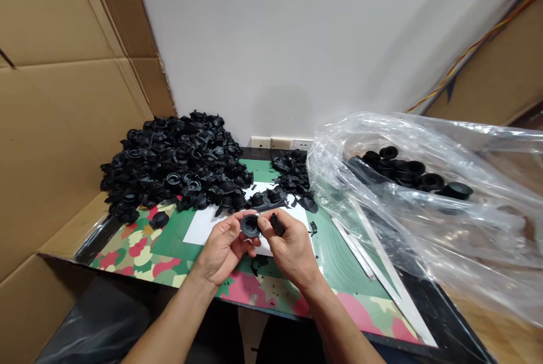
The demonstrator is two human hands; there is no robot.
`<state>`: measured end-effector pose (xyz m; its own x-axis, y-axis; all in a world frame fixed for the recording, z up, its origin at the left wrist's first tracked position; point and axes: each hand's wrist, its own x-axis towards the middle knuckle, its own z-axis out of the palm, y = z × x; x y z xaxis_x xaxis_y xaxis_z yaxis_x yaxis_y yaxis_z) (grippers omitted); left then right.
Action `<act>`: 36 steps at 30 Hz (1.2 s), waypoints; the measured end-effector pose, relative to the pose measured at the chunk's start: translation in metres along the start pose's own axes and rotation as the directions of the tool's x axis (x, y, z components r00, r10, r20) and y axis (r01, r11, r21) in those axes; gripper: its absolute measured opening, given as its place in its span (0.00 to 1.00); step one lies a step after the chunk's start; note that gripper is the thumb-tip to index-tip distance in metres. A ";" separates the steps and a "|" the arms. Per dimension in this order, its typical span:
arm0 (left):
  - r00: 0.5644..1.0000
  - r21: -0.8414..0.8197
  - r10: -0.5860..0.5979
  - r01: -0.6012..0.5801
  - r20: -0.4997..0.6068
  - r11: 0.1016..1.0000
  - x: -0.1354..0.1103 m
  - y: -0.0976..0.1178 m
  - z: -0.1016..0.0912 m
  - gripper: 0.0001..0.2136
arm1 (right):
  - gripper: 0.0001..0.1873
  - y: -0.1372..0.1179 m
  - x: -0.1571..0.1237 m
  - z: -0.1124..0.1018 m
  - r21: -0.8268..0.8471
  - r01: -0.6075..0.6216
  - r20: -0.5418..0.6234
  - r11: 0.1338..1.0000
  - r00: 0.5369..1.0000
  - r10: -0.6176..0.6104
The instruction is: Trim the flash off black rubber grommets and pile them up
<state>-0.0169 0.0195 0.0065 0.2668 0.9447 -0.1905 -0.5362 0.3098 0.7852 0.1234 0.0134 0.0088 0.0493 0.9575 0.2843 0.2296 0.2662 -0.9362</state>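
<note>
My left hand (223, 248) is closed around a round black rubber part (250, 226), held up over a white sheet (203, 227) on the table. My right hand (288, 248) pinches a small black tool (278, 224) and touches the rim of the same part with its fingertips. Both hands meet just above the table's middle. A big heap of the same black rubber parts (178, 163) lies behind them at the left.
A smaller pile of black scraps (294, 174) sits at the back centre. A clear plastic bag (424, 206) holding several black parts covers the right side. Cardboard sheets (55, 115) stand at the left. The table has a camouflage-patterned cover (139, 248). A black bag (97, 324) hangs below the front edge.
</note>
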 end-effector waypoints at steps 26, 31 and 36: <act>0.992 -0.060 -0.058 0.051 -0.116 0.997 -0.004 -0.003 0.002 0.15 | 0.11 -0.004 -0.002 0.005 0.148 -0.151 -0.035 0.977 0.987 0.158; 0.990 -0.039 -0.060 0.056 -0.126 0.998 -0.005 -0.002 0.007 0.12 | 0.10 0.000 -0.004 0.007 0.141 -0.119 -0.054 0.983 0.990 0.128; 0.992 -0.033 -0.054 0.051 -0.110 0.998 -0.005 -0.005 0.011 0.10 | 0.09 0.005 -0.007 0.009 0.115 -0.096 -0.071 0.989 0.992 0.104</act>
<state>-0.0066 0.0126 0.0104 0.2055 0.9326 -0.2967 -0.5484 0.3608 0.7544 0.1150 0.0092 0.0007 0.1418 0.9697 0.1989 0.1104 0.1842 -0.9767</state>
